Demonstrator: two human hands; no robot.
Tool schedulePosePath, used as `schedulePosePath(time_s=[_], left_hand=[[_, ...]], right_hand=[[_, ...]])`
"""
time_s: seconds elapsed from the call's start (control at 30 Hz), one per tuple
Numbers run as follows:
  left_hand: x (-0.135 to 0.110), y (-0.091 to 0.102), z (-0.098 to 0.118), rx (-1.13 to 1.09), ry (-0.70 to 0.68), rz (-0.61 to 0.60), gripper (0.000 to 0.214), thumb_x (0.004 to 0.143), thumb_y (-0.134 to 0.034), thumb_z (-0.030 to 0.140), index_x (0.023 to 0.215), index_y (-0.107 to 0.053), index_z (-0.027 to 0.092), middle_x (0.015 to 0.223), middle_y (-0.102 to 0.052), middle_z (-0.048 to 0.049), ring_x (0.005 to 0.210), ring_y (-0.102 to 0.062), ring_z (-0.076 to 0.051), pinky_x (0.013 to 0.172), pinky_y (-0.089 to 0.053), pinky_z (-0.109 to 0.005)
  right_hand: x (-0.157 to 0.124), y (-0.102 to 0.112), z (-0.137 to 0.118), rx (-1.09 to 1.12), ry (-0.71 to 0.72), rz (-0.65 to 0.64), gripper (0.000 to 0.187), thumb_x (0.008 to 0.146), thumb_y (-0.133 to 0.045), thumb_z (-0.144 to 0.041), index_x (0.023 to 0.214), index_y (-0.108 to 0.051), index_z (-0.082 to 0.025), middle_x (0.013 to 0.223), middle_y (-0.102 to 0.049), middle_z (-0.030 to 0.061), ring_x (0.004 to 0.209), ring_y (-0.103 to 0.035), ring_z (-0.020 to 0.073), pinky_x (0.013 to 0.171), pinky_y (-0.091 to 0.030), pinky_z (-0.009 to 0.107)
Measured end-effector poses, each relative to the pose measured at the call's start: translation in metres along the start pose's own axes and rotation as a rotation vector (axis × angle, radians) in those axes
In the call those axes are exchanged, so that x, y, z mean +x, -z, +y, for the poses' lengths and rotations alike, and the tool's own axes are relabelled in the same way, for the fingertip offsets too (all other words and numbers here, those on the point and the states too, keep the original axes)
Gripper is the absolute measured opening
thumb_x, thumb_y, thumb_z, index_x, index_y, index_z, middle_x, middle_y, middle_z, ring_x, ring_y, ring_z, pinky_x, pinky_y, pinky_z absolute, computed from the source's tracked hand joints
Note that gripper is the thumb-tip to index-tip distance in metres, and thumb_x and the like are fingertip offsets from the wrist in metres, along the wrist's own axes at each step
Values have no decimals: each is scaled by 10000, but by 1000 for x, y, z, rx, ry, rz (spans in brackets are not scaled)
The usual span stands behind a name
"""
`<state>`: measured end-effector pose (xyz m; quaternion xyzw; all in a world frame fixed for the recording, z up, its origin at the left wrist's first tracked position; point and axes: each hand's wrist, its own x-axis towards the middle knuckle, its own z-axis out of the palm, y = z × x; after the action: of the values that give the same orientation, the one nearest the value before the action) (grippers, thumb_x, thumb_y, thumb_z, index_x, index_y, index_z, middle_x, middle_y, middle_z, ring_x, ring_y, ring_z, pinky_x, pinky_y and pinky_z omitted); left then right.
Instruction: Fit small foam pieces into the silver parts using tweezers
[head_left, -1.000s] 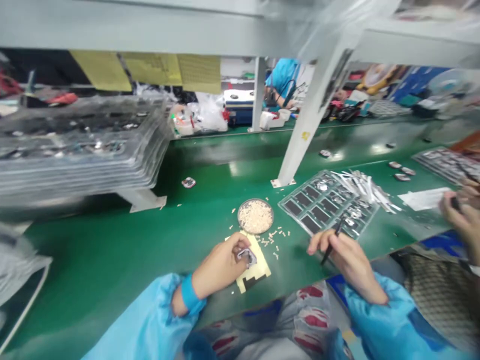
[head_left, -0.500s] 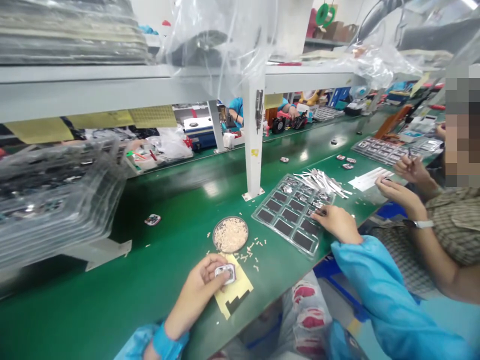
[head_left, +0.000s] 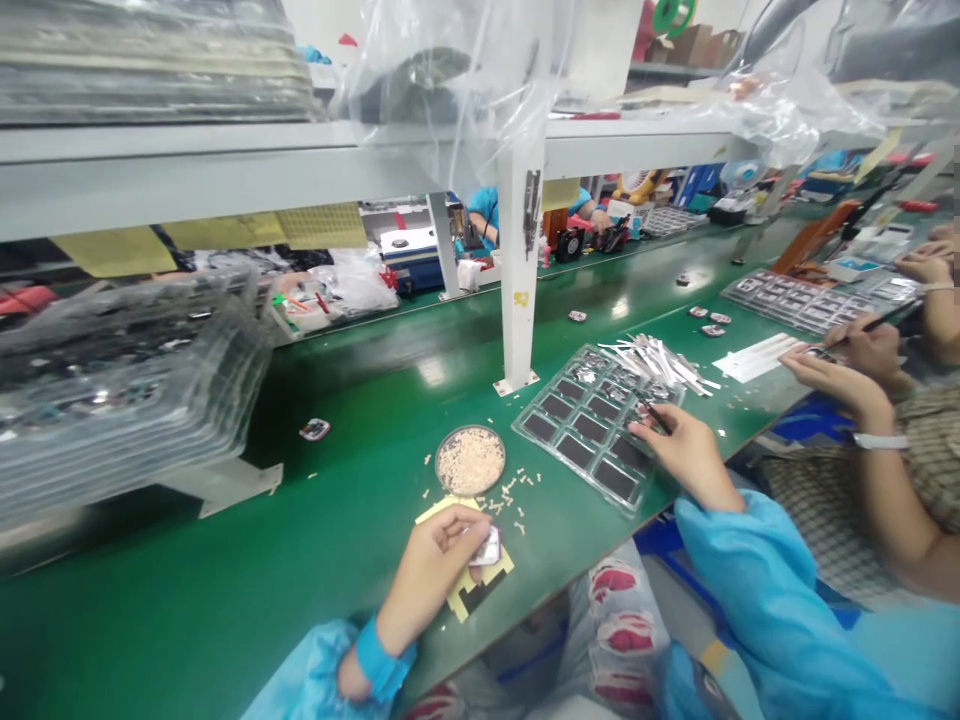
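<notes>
My left hand [head_left: 442,560] pinches a small white-rimmed electronic part [head_left: 488,547] over a yellow paper sheet [head_left: 499,574]. My right hand [head_left: 694,455] is closed on black tweezers [head_left: 658,414], its fingers at the right edge of a clear plastic tray [head_left: 559,470]. Dark rectangular pieces lie in several of the tray's compartments, and shiny small parts fill others at its far side. A round dish [head_left: 438,472] of tiny beige pieces stands beyond my left hand, with several such pieces scattered to its right.
White strips [head_left: 652,362] are heaped behind the tray. A shelf post [head_left: 519,300] rises from the green bench; stacked trays [head_left: 187,400] stand at left. A co-worker's hands [head_left: 855,375] are at the right, near another tray [head_left: 795,300]. Another small part [head_left: 315,429] lies at left.
My left hand has turned the white-rimmed part and shifted slightly right over the yellow sheet. The tweezers in my right hand now show more clearly above the tray. The view has shifted slightly.
</notes>
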<state>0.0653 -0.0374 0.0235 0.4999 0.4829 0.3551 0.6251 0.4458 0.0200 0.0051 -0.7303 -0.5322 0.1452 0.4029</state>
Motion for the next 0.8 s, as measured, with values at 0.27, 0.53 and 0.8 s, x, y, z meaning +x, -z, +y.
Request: schedulePosePath(time_s=[0.27,0.53,0.8], left_hand=[[-6,3,7,-83,-9,35,416,876,-672,459,1084,-666,99,768,-710,-81,590,-621,-124,513,-411,-174],[-6,6,-2,-87,-113,54,407,755,-692,155,1157,-646,110,1134,-698,-140,1001,-675,-227,886,-531,-310],[-11,2,-4,77,-131,94,485,732,-663,119,1215,-633,97,1140,-685,-149,1012,-657,-240,839,-521,-290]], right_hand=[[-90,-48,-100,593,17,-734,281,850,-714,-439,870,-572,-197,786,-729,25,760,-698,188,725,-530,287],[-129,-88,-127,732,92,-803,242,896,-671,-322,1113,-647,-219,1058,-721,34,968,-683,179,854,-534,284],[-136,-102,-124,760,-40,-662,263,853,-719,-328,916,-491,-213,780,-655,-31,757,-634,132,674,-460,217]])
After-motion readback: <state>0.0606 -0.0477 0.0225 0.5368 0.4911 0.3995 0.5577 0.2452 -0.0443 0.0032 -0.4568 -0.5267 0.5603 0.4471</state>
